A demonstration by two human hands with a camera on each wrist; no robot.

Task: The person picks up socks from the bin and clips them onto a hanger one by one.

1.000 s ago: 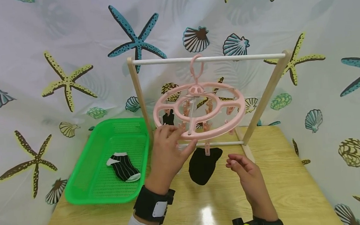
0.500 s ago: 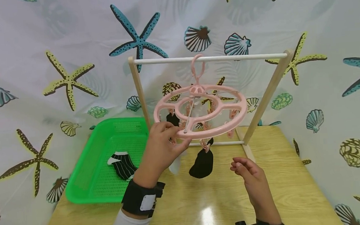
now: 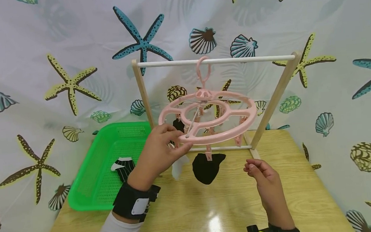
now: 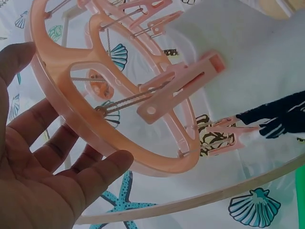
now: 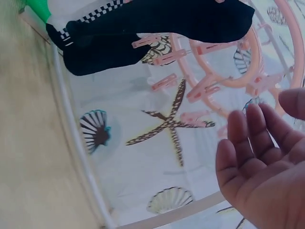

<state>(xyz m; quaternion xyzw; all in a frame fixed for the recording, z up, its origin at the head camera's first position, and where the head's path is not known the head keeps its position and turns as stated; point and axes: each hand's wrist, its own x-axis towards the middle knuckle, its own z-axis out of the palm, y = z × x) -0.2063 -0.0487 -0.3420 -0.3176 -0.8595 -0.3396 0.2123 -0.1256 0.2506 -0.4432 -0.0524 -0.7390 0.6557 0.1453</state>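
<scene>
A pink round clip hanger hangs by its hook from a wooden rack's top bar. My left hand touches its near-left rim. In the left wrist view the fingers lie fairly straight against the rim, palm open. A black sock dangles from a front clip. A second dark sock and a pale piece hang behind my left hand. My right hand hovers to the right of the black sock with relaxed fingers, holding nothing.
A green mesh basket sits at the left of the wooden table, with a black-and-white striped sock inside. The rack's slanted legs stand mid-table. A sea-print curtain encloses the back and sides.
The hanger has turned and tilted under my left hand, and the black sock swung and turned with it. My left arm shifted leftwards; my right hand drifted a little to the right.
</scene>
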